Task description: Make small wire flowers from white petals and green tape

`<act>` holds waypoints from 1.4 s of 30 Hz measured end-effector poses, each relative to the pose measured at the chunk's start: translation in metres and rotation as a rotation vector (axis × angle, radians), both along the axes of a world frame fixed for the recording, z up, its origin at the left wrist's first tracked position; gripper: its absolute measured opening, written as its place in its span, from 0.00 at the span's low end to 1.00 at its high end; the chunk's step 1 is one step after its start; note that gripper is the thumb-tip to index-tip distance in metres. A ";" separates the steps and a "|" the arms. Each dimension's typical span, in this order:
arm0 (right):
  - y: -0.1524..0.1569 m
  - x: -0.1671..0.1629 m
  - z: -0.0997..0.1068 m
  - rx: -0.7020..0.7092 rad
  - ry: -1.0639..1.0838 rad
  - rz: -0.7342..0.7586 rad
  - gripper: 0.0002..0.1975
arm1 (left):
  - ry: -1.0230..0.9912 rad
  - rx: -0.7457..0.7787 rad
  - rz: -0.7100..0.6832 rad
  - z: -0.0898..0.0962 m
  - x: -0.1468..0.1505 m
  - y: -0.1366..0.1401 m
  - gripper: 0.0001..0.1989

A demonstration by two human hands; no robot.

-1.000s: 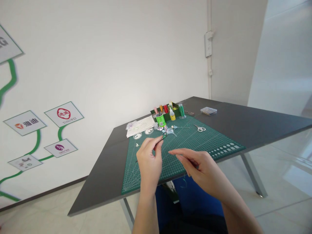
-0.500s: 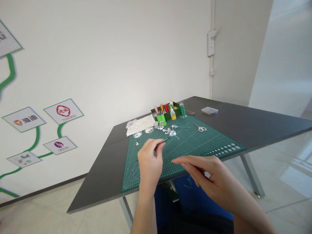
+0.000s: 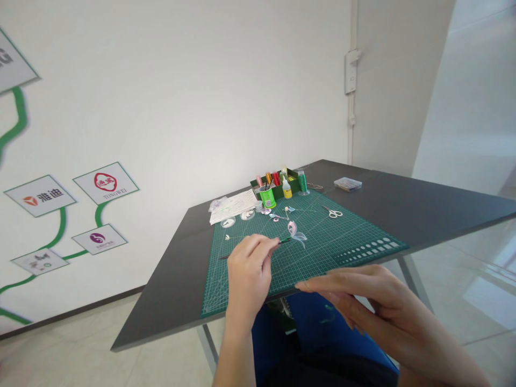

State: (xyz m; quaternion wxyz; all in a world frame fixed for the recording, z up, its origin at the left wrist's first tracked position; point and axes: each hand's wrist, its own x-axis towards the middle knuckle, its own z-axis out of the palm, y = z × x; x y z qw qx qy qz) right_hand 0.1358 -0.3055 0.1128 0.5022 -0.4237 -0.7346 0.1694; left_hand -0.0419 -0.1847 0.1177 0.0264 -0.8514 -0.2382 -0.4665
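Observation:
My left hand [image 3: 250,266] is closed in a pinch around the green-wrapped stem of a small craft flower [image 3: 292,230] with a pink and white centre and translucent petals. It holds the flower just above the cutting mat [image 3: 310,252], petals pointing right. A dark thin tip sticks out to the left behind this hand. My right hand [image 3: 371,301] hovers at the mat's near edge, fingers long and pressed against the thumb; anything pinched there is too fine to make out. A green thread [image 3: 328,313] shows below it against the blue trousers.
White-handled scissors [image 3: 334,213] lie on the mat. Behind stand a green can [image 3: 267,197], a glue bottle [image 3: 286,188], a green thread spool [image 3: 302,183] and a box of coloured spools [image 3: 278,192]. White sheets [image 3: 234,206], small dishes [image 3: 228,221] and a clear case [image 3: 347,184] lie around.
My left hand has turned, bringing the flower right and lower, clear of the other pieces. My right hand has moved right and down, and the green thread on the lap has shifted right too.

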 end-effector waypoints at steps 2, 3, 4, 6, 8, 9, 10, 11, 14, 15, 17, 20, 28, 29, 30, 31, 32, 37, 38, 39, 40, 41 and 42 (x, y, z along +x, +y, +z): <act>0.000 0.000 0.000 0.040 -0.008 -0.009 0.16 | 0.028 0.012 0.000 0.000 -0.001 -0.002 0.10; 0.000 -0.001 0.001 0.059 -0.011 -0.015 0.16 | 0.040 0.014 0.003 0.000 -0.001 -0.003 0.10; 0.000 -0.001 0.002 0.074 -0.014 -0.020 0.16 | 0.053 0.013 0.006 0.001 -0.001 -0.004 0.10; 0.001 -0.003 0.005 0.099 -0.014 -0.029 0.17 | 0.086 0.007 0.006 0.002 -0.001 -0.005 0.11; 0.002 -0.004 0.007 0.121 -0.006 -0.042 0.17 | 0.122 0.002 -0.004 0.004 0.000 -0.007 0.11; 0.002 -0.004 0.008 0.131 0.001 -0.052 0.17 | 0.139 0.001 -0.011 0.004 0.000 -0.007 0.11; 0.003 -0.004 0.008 0.137 0.009 -0.064 0.17 | 0.155 0.000 -0.019 0.004 0.000 -0.008 0.10; 0.003 -0.004 0.008 0.139 0.018 -0.076 0.17 | 0.168 0.000 -0.026 0.004 0.000 -0.007 0.10; 0.005 -0.002 0.006 0.145 0.052 -0.113 0.17 | 0.200 0.002 -0.040 0.003 -0.001 -0.006 0.11; 0.006 -0.001 0.004 0.150 0.060 -0.125 0.17 | 0.210 0.001 -0.042 0.002 -0.001 -0.006 0.11; 0.007 0.000 0.002 0.167 0.071 -0.158 0.17 | 0.233 -0.003 -0.045 0.002 -0.001 -0.005 0.12; 0.010 0.001 0.000 0.189 0.074 -0.211 0.17 | 0.268 -0.007 -0.062 0.003 -0.002 -0.005 0.11; 0.014 0.010 -0.007 0.182 0.055 -0.335 0.17 | 0.370 -0.030 -0.152 0.009 -0.005 -0.012 0.13; 0.014 0.012 -0.008 0.182 0.064 -0.348 0.17 | 0.375 -0.032 -0.161 0.010 -0.005 -0.013 0.13; 0.015 0.013 -0.009 0.181 0.074 -0.357 0.17 | 0.379 -0.034 -0.168 0.010 -0.006 -0.014 0.13; 0.015 0.015 -0.009 0.180 0.085 -0.365 0.17 | 0.380 -0.036 -0.174 0.011 -0.006 -0.015 0.13; 0.015 0.015 -0.009 0.177 0.095 -0.370 0.17 | 0.381 -0.038 -0.178 0.012 -0.006 -0.016 0.13; 0.018 0.018 -0.010 0.174 0.113 -0.394 0.17 | 0.397 -0.044 -0.215 0.016 -0.005 -0.020 0.15; 0.020 0.019 -0.011 0.174 0.115 -0.396 0.17 | 0.400 -0.051 -0.230 0.016 -0.005 -0.021 0.15; 0.023 0.019 -0.012 0.172 0.115 -0.397 0.17 | 0.399 -0.058 -0.247 0.017 -0.006 -0.022 0.16; 0.026 0.021 -0.013 0.165 0.113 -0.395 0.17 | 0.395 -0.066 -0.263 0.017 -0.006 -0.023 0.16; 0.029 0.022 -0.015 0.154 0.110 -0.393 0.17 | 0.386 -0.073 -0.278 0.018 -0.006 -0.024 0.16; 0.033 0.023 -0.016 0.137 0.106 -0.389 0.18 | 0.373 -0.079 -0.289 0.018 -0.007 -0.024 0.16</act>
